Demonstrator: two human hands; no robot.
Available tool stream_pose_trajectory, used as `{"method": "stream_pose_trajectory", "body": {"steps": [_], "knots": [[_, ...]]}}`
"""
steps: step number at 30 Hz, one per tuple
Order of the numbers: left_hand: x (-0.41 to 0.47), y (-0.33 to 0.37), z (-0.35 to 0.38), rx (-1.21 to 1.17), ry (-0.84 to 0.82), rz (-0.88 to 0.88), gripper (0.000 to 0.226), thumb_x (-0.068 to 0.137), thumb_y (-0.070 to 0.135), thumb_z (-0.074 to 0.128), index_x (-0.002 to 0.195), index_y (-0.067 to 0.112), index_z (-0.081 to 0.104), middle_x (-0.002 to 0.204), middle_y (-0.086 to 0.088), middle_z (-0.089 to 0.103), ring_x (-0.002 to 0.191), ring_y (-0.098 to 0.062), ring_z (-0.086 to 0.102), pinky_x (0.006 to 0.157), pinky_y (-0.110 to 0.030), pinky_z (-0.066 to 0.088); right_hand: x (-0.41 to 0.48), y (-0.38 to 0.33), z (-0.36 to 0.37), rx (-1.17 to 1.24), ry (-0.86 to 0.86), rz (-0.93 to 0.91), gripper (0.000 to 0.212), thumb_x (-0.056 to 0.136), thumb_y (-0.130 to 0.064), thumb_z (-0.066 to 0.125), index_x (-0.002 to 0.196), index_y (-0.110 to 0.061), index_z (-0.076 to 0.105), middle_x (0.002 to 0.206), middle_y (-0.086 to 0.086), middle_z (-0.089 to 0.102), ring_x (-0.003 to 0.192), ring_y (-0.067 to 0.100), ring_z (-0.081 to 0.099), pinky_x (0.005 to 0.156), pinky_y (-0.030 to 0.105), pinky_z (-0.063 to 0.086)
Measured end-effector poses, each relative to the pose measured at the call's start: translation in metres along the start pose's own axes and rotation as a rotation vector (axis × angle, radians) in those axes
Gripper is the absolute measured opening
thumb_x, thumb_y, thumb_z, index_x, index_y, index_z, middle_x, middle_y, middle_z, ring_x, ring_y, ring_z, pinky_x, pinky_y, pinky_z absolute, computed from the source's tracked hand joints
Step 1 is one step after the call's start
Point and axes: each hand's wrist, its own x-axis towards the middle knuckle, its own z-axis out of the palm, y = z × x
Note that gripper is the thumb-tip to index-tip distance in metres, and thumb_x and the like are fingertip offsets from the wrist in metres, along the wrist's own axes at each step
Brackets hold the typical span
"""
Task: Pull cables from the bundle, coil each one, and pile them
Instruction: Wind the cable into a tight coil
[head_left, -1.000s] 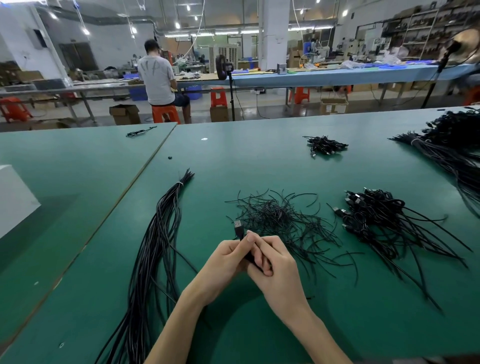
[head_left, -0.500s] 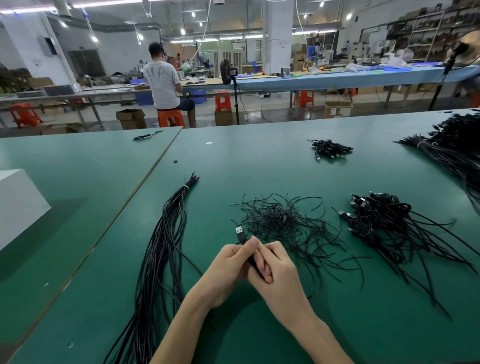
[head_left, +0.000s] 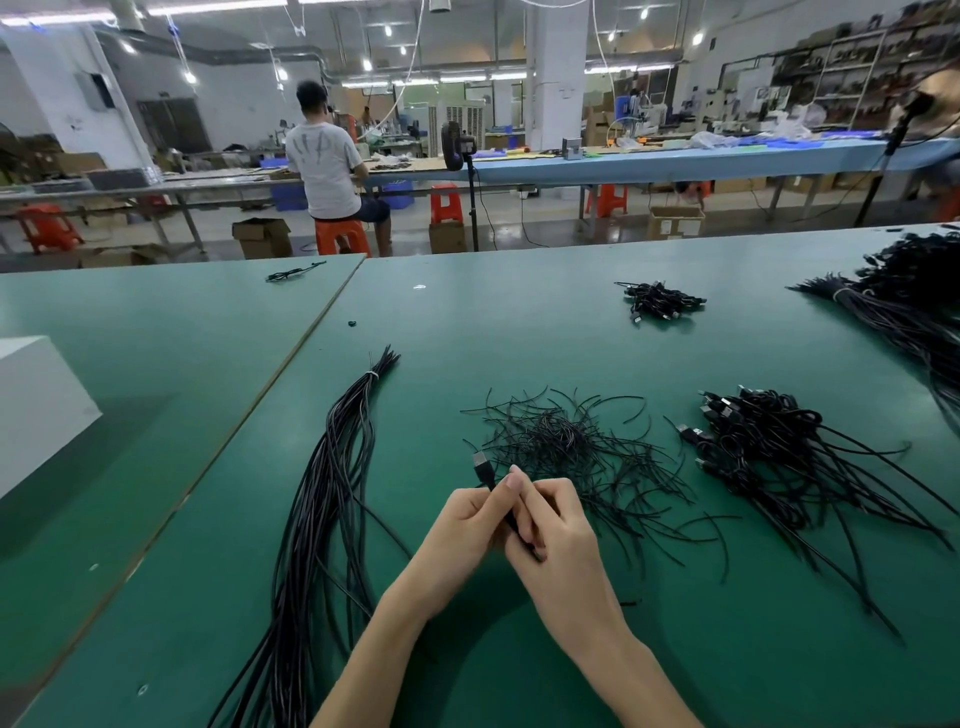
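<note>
Hands barely shifted: left hand (head_left: 462, 530) and right hand (head_left: 561, 540) kept fingers (head_left: 511, 483) pinched round one cable (head_left: 483, 467), just right of the bundle (head_left: 332, 493). Coiling step seemingly underway; next, finish the coil and drop it on the pile (head_left: 753, 441), farther right of the bundle.

- The green table (head_left: 519, 338) is two tops joined at a seam (head_left: 291, 364) well left of the fingers (head_left: 514, 483).
- Left of the fingers lies a long bundle of black cables (head_left: 332, 493), tied by a white band (head_left: 370, 375) at its far end.
- Just beyond the fingers is a loose heap of thin black ties (head_left: 566, 447).
- Right of them is a pile of coiled cables (head_left: 753, 441), tails trailing nearer.
- Well beyond, to the right, sits a small pile (head_left: 660, 301); a large bundle (head_left: 904, 317) is at the far right.
- Far left is a white box (head_left: 36, 405); beyond it is a single cable (head_left: 293, 272).
</note>
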Motion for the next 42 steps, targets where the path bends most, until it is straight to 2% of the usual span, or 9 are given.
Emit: {"method": "stream_pose_trajectory", "body": {"steps": [5,7,13,16,20,27,32,38,42], "knots": [[0.000,-0.002,0.000,0.056,0.060,0.048,0.058,0.105,0.051,0.048,0.064,0.013,0.066,0.066,-0.004,0.068,0.063,-0.012,0.063,0.068,-0.016,0.048,0.000,-0.003,0.000,-0.042,-0.001,-0.015,0.064,0.096,-0.009,0.068,0.154,-0.021,0.046,0.111,-0.013,0.041,0.092,0.007,0.057,0.079,0.019,0.054],[0.000,-0.002,0.001,0.052,0.061,0.051,0.057,0.106,0.048,0.048,0.064,0.014,0.066,0.066,-0.003,0.067,0.063,-0.012,0.062,0.067,-0.016,0.048,0.001,-0.003,0.000,-0.046,0.003,-0.016,0.064,0.095,-0.007,0.068,0.154,-0.021,0.046,0.111,-0.013,0.040,0.092,0.005,0.057,0.079,0.016,0.053],[0.000,-0.004,-0.004,-0.074,-0.021,-0.056,0.057,0.102,0.055,0.055,0.068,0.010,0.064,0.075,-0.014,0.066,0.077,-0.027,0.061,0.081,-0.037,0.048,-0.001,-0.003,0.000,-0.097,-0.011,-0.044,0.057,0.097,-0.011,0.066,0.151,-0.021,0.049,0.110,-0.015,0.038,0.088,-0.001,0.054,0.075,0.007,0.046],[0.000,-0.003,-0.006,-0.128,-0.040,-0.099,0.053,0.104,0.051,0.054,0.071,0.011,0.065,0.081,-0.011,0.070,0.081,-0.023,0.066,0.079,-0.030,0.052,0.000,0.000,0.000,-0.100,-0.018,0.006,0.048,0.100,-0.018,0.062,0.147,-0.026,0.052,0.110,-0.015,0.040,0.085,0.006,0.057,0.074,0.017,0.052],[0.000,-0.002,-0.005,-0.173,-0.043,-0.164,0.048,0.106,0.045,0.051,0.073,0.013,0.066,0.084,-0.010,0.071,0.081,-0.020,0.068,0.077,-0.026,0.055,0.003,0.005,0.001,-0.107,-0.055,0.070,0.037,0.103,-0.028,0.057,0.139,-0.028,0.056,0.104,-0.016,0.043,0.086,0.004,0.059,0.071,0.011,0.047],[0.003,-0.005,-0.006,-0.237,0.049,-0.172,0.044,0.105,0.041,0.053,0.077,0.010,0.067,0.084,-0.023,0.070,0.078,-0.027,0.070,0.073,-0.030,0.057,0.005,0.011,0.004,-0.075,-0.127,0.162,0.065,0.093,-0.027,0.065,0.148,-0.049,0.038,0.107,-0.022,0.054,0.102,-0.006,0.053,0.081,0.008,0.044],[0.003,-0.004,-0.008,-0.226,0.039,-0.136,0.047,0.106,0.041,0.052,0.074,0.010,0.067,0.082,-0.018,0.069,0.077,-0.024,0.068,0.072,-0.027,0.055,0.003,0.007,0.004,-0.101,-0.102,0.098,0.059,0.097,-0.027,0.062,0.148,-0.045,0.038,0.103,-0.021,0.044,0.093,0.004,0.055,0.081,0.023,0.052],[0.001,-0.002,-0.007,-0.144,0.062,-0.105,0.048,0.103,0.044,0.053,0.067,0.014,0.065,0.076,-0.010,0.069,0.070,-0.017,0.064,0.066,-0.022,0.052,0.001,0.006,0.004,-0.139,-0.105,0.062,0.062,0.097,-0.024,0.064,0.153,-0.035,0.040,0.103,-0.015,0.041,0.090,0.006,0.054,0.077,0.013,0.048],[0.001,-0.003,-0.008,-0.132,0.059,-0.101,0.048,0.106,0.041,0.051,0.068,0.013,0.064,0.079,-0.015,0.070,0.074,-0.021,0.067,0.070,-0.024,0.054,0.002,0.009,0.003,-0.085,-0.120,0.080,0.060,0.096,-0.025,0.064,0.147,-0.046,0.041,0.099,-0.019,0.042,0.089,0.006,0.054,0.076,0.017,0.049]]}}
